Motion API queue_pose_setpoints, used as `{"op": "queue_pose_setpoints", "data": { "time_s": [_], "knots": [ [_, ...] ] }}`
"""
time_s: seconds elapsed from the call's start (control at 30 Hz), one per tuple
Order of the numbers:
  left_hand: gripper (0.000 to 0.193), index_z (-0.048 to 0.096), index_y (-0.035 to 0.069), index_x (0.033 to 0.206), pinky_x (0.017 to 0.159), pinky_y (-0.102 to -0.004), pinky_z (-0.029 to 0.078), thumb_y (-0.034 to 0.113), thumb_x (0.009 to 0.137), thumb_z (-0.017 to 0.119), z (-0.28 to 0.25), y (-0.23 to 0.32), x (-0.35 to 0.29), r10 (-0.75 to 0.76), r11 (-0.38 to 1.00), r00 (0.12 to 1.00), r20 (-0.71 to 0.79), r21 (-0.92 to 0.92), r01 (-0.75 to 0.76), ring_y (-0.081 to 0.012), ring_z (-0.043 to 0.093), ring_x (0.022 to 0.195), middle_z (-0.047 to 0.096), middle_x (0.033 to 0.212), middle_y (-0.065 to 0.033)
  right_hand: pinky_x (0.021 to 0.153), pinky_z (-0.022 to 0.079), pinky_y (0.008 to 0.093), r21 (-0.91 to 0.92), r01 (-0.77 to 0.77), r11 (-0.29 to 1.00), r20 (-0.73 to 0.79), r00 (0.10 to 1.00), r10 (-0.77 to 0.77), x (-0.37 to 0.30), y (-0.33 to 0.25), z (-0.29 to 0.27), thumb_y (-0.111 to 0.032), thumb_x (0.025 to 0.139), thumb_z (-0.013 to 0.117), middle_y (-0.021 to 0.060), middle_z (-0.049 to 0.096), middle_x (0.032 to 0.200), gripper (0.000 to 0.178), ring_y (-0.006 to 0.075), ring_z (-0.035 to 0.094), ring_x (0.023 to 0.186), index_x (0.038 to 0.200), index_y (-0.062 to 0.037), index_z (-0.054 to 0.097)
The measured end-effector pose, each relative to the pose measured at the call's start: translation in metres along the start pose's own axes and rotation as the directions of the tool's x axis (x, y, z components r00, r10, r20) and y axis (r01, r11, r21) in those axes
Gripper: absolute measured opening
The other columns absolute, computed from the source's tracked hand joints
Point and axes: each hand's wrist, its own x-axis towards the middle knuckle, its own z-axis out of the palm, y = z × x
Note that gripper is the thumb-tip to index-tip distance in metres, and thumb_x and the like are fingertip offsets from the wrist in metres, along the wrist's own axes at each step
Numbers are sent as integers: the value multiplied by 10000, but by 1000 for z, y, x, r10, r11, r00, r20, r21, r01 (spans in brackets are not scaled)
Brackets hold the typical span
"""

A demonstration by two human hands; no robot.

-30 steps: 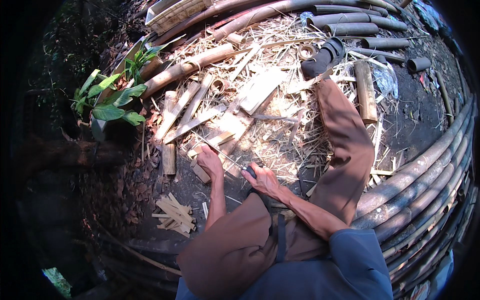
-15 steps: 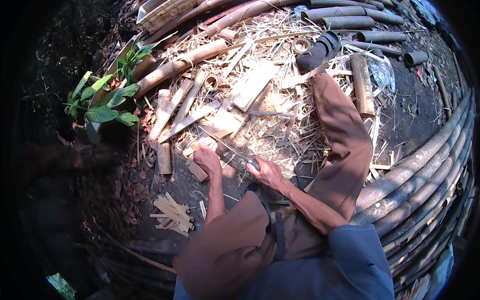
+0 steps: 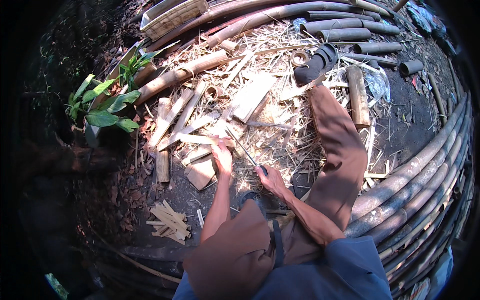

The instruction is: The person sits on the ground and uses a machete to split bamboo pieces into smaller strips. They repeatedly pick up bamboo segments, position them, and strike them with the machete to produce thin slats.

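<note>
My left hand (image 3: 223, 159) is closed on a short flat bamboo strip (image 3: 197, 139), which lies crosswise in the fingers and points left. My right hand (image 3: 272, 181) grips the dark handle of a knife (image 3: 245, 151). Its long thin blade slants up and left, with the tip close to the right end of the strip. Below the strip, a wooden block (image 3: 201, 173) rests on the ground beside my left wrist. A small heap of cut bamboo strips (image 3: 170, 221) lies left of my left forearm.
Split bamboo pieces (image 3: 172, 117) and pale shavings (image 3: 280, 50) cover the ground ahead. My outstretched leg (image 3: 340, 145) is at the right, beside a short bamboo section (image 3: 357, 97). Long bamboo poles (image 3: 410, 177) curve along the right. A leafy plant (image 3: 102, 117) and a crate (image 3: 172, 20) are at the left.
My left hand has moved slightly up and right, and the bamboo strip in it now shows crosswise. The knife has shifted a little right and down with my right hand.
</note>
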Motion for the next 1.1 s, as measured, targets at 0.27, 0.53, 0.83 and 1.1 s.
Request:
{"op": "queue_pose_setpoints", "data": {
  "time_s": [0.27, 0.53, 0.83, 1.1],
  "knots": [
    [220, 488, -15, 1129, 525, -354, 512, 140, 974, 499, -82, 16, -14, -613, 732, 620, 489, 57, 679, -202, 560, 561, 599, 734, -128, 624, 491, 504, -287, 126, 950, 24, 992, -124, 0, -12, -13, -463, 936, 537, 245, 642, 726, 422, 451, 643, 710, 1039, -56, 588],
    [269, 519, -42, 1112, 806, -353, 574, 199, 992, 528, -99, 53, -43, -502, 711, 859, 95, -520, 473, -265, 655, 872, 637, 1039, -215, 610, 459, 507, -241, 178, 954, 25, 984, -177, 2, -10, 3, -494, 935, 529, 244, 594, 662, 459, 437, 611, 647, 944, -35, 542],
    [316, 558, -95, 965, 737, -338, 569, 186, 976, 412, -59, 66, -23, -292, 951, 937, -192, -167, 261, -255, 672, 860, 634, 926, -198, 603, 523, 482, -213, 400, 891, 118, 916, -383, -9, -28, 12, -429, 902, 614, 180, 662, 730, 366, 381, 669, 706, 1011, -84, 560],
    [332, 540, -112, 966, 768, -328, 603, 183, 979, 388, -77, 49, -12, -302, 945, 939, -165, -180, 272, -290, 683, 930, 650, 985, -235, 618, 512, 471, -318, 223, 921, 89, 975, -205, 2, -20, 6, -505, 916, 534, 172, 653, 722, 409, 362, 659, 683, 1012, -109, 575]
  ]
}}
